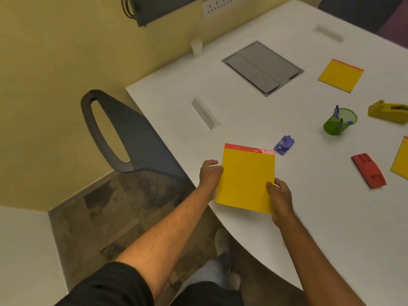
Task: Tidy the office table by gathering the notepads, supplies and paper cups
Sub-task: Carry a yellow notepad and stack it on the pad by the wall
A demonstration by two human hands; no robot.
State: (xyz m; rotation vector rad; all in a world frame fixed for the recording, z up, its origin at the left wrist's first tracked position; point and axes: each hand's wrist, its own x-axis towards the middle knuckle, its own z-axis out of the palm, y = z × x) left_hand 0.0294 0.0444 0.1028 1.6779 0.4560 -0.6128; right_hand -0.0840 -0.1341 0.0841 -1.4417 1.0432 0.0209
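A yellow notepad with a red top strip (246, 177) is held over the near edge of the white table (254, 120). My left hand (209, 173) grips its left edge and my right hand (279, 195) grips its lower right corner. A second yellow notepad (341, 75) lies at the far right, and a third (400, 159) is cut off by the right frame edge. A white paper cup (196, 47) stands at the table's far left corner. A purple stapler (284, 145) lies just beyond the held pad.
A green mesh pen holder (340, 121) with pens, a yellow tape dispenser (388, 112) and a red eraser-like block (368, 170) sit on the right. A grey cable hatch (262, 67) is set in the table. A dark chair (123, 133) stands at the left.
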